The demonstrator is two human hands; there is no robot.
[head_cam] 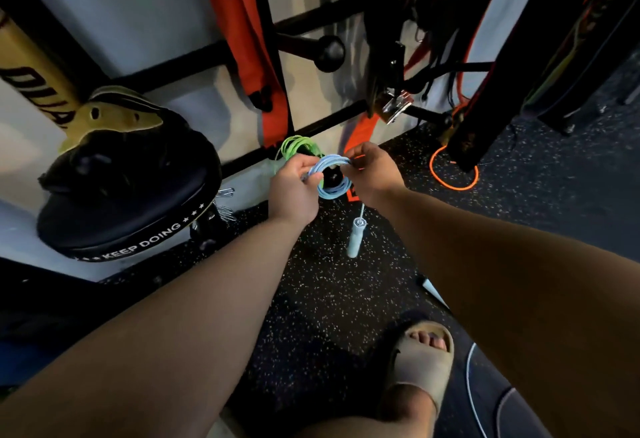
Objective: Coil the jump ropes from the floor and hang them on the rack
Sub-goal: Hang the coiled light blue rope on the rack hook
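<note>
My left hand (294,191) grips the blue coil (333,193), my right hand (372,174) pinches its top strands, keeping loops gathered low against the rack (322,125) beside the green rope (294,145), one handle (356,238) dangling below.

Landmark: blue coil (332,178), gripped by left hand (294,188) and right hand (372,174); both flanks taken.
- Just behind, upper left: green coil (298,146) at the lower bar of the rack (242,157); black knob seen through the blue ring.
- Above: orange strap (249,39) and ball-tipped peg (330,51), with a gap of bare wall between.
- Above right: hanging black straps with metal buckle (393,106), crowding.
- Far left: black padded seat (121,202), bulky, well apart.
- Right: dark post (485,119), orange rope loop (453,171) on the floor at its foot.
- Below: dangling blue handle (356,236), then open speckled floor (329,292) down to a sandalled foot (422,361).
</note>
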